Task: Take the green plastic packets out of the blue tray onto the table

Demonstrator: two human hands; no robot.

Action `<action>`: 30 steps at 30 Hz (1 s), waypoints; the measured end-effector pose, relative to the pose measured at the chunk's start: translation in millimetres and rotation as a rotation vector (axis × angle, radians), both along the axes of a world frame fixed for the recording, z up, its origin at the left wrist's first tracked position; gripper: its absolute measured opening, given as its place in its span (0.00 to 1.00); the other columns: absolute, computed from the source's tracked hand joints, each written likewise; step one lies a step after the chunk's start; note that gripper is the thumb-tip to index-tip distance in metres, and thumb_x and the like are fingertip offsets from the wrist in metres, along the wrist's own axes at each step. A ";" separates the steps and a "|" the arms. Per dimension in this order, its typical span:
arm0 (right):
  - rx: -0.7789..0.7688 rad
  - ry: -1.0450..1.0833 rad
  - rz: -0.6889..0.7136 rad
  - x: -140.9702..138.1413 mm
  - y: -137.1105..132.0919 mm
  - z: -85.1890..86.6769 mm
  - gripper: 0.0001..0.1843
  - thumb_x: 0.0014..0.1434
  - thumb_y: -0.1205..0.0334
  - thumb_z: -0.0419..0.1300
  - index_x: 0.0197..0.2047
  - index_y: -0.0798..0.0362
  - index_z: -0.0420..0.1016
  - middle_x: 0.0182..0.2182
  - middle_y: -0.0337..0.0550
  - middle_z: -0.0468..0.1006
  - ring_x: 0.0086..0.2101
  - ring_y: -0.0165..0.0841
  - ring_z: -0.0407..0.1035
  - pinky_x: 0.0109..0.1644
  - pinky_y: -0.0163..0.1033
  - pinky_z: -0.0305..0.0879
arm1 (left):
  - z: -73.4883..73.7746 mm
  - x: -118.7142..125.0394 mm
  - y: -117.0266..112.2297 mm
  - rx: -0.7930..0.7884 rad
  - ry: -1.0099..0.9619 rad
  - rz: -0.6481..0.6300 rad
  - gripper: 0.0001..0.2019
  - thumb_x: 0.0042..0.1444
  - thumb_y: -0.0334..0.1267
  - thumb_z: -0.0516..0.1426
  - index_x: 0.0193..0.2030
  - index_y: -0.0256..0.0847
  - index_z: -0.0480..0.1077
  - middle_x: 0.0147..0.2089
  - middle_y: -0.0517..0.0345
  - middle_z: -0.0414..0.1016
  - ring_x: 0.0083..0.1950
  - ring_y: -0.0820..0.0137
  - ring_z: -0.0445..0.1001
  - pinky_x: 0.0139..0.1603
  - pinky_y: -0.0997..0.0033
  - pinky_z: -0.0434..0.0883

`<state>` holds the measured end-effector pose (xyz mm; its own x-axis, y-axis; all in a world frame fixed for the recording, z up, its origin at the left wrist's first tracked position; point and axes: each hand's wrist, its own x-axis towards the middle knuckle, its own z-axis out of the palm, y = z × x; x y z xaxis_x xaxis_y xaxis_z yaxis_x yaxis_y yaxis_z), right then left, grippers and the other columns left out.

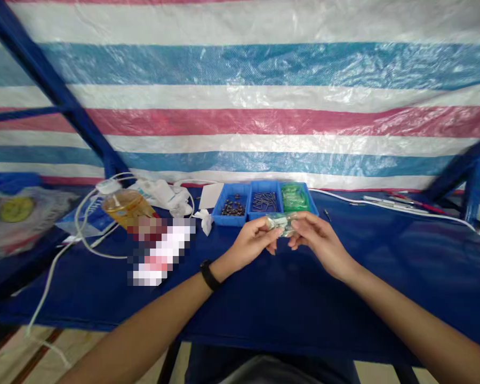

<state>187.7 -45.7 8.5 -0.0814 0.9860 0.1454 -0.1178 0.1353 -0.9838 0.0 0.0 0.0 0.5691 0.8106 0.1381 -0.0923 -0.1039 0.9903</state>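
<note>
well, clear packet (280, 222) near bin (256, 215) of metal pins (265, 201)

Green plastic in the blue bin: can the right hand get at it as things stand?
Probably yes: the green plastic lies just beyond the right hand in an open blue bin, but that hand would first need to release the clear packet.

"What's hanging at the back?"

"A shiny striped sheet (240, 64), red, white and blue, with a slanting blue beam (80, 122) in front of it on the left."

"And on that blue table (416, 261)?"

"A white-capped bottle (124, 204) of amber liquid, a blue packet (88, 216) just beside it, a white cord (49, 288) curling around there, crumpled tissues (157, 192) near, then a white card (210, 196)."

"Far left?"

"A clear plastic bag (50, 210), something round and yellow (17, 208) showing."
</note>
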 end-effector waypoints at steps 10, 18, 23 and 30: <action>0.045 -0.041 -0.060 0.3 0.2 0.9 0.15 0.56 0.49 0.71 0.35 0.52 0.79 0.24 0.37 0.77 0.25 0.29 0.73 0.31 0.34 0.71 | -3.9 -2.1 3.3 0.053 -0.059 -0.011 0.25 0.56 0.51 0.65 0.21 0.38 0.60 0.18 0.64 0.67 0.21 0.77 0.67 0.27 0.76 0.62; -0.025 0.020 -0.020 -3.3 -3.1 4.9 0.18 0.56 0.46 0.70 0.37 0.53 0.80 0.27 0.39 0.79 0.26 0.29 0.74 0.32 0.35 0.72 | 6.7 -7.0 -1.7 0.060 0.033 -0.101 0.24 0.60 0.50 0.63 0.22 0.37 0.61 0.19 0.61 0.69 0.22 0.77 0.64 0.27 0.74 0.58; -0.172 0.123 0.039 -3.5 -3.8 4.8 0.18 0.56 0.45 0.70 0.38 0.53 0.79 0.29 0.39 0.81 0.28 0.30 0.76 0.34 0.34 0.74 | 6.8 -7.0 -3.4 0.028 -0.013 -0.132 0.22 0.64 0.48 0.59 0.24 0.38 0.62 0.21 0.62 0.67 0.23 0.76 0.66 0.28 0.72 0.58; -0.326 0.288 0.048 -5.3 -2.7 1.1 0.16 0.53 0.54 0.74 0.43 0.51 0.81 0.40 0.41 0.84 0.34 0.30 0.79 0.44 0.35 0.76 | 11.6 -7.1 0.9 0.105 0.058 -0.010 0.19 0.68 0.50 0.54 0.30 0.40 0.60 0.24 0.65 0.66 0.24 0.76 0.68 0.30 0.73 0.63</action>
<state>182.4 -48.4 9.5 -0.1305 0.9801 -0.1494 -0.3919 -0.1894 -0.9003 -7.1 0.9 11.6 0.5865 0.7876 0.1888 -0.0370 -0.2068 0.9777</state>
